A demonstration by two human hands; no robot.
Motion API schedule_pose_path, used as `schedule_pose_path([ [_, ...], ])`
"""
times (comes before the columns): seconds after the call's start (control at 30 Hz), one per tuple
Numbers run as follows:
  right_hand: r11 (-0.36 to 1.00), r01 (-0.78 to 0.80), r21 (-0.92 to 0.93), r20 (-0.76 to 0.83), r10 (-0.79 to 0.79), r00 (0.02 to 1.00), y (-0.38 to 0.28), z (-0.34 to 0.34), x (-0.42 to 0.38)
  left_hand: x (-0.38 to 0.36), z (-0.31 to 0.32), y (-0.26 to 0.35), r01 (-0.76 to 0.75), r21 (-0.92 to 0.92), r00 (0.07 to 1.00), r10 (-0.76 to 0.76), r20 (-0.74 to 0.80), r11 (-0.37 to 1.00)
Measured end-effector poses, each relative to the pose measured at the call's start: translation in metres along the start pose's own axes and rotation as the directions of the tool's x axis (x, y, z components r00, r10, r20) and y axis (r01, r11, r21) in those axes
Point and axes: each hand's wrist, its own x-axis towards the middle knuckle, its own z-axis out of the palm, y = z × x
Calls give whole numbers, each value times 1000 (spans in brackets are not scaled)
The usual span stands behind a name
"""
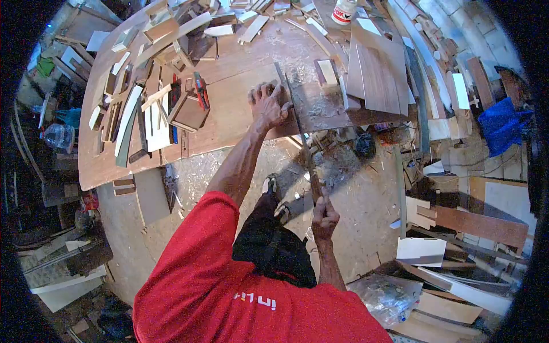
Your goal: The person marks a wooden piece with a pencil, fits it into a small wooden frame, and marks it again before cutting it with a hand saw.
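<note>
My left hand point(267, 104) presses down on a light brown wooden board point(226, 106), its fingers apart on the surface and its thumb side close to a long blade. That thin, dark blade belongs to a hand saw point(307, 153), seen almost edge-on. It runs along the board's right end and past the front edge of the worktable point(134, 168). Below the table edge, my right hand point(325, 219) is closed around the saw's handle, which the fingers mostly hide.
Wood offcuts, a red-and-black tool point(201, 91) and a small wooden box point(189, 112) lie at left. A wood block point(327, 73), brown panels point(380, 74) and a white bottle point(344, 11) stand at right. Shavings litter the floor point(354, 228); boards lean along the right side.
</note>
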Motion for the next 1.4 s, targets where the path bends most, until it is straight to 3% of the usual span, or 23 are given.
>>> schedule_pose_path([
  [0.03,1000,6,2,-2,-6,1000,5,2,-3,3,-2,1,-2,1,1000,2,-7,1000],
  [0.1,946,324,-31,-216,-323,922,21,3,-24,0,-2,3,29,84,1000,-29,4,996],
  [0.13,988,153,17,-86,-151,985,27,-5,-29,2,-3,1,36,87,999,-36,1,996],
  [0.23,988,157,-4,-52,-157,986,13,2,0,-4,0,4,13,101,1000,-12,-4,995],
  [0.27,1000,24,4,-29,-24,999,1,1,0,-3,-3,3,10,57,1000,-10,4,998],
  [0.4,985,142,103,-135,-127,983,2,1,-30,2,-5,2,3,48,1000,-2,-18,999],
  [0.5,985,172,11,-82,-171,982,1,7,-8,-6,-4,4,3,73,1000,-4,10,997],
  [0.6,988,153,21,-115,-149,982,29,12,-18,3,-7,3,19,62,1000,-20,23,998],
  [0.7,988,136,74,-144,-125,982,12,8,-29,1,-4,1,24,58,1000,-24,2,998],
  [0.77,982,187,5,-164,-184,969,4,14,-11,-4,-3,5,6,63,1000,-6,1,998],
  [0.8,990,128,55,-122,-120,985,4,15,-4,-5,-6,5,10,41,1000,-11,19,999],
  [0.9,978,207,1,-173,-204,964,4,10,-29,-1,-10,7,8,23,1000,-8,5,1000],
  [1.1,975,222,15,-188,-215,958,1,22,-9,3,-2,1,20,22,1000,-20,-18,1000],
  [1.2,993,95,77,-171,-81,982,3,15,-38,3,2,-2,-3,31,996,5,-86,1000],
  [1.3,982,171,-84,-154,-183,971,6,12,-15,-7,-2,4,17,52,999,-16,-30,999],
  [1.33,990,143,1,-149,-141,979,3,14,-9,-5,-3,1,-1,36,1000,2,-23,999],
  [1.4,987,158,-27,-170,-160,972,9,11,-24,1,-3,3,33,56,999,-33,8,998],
])
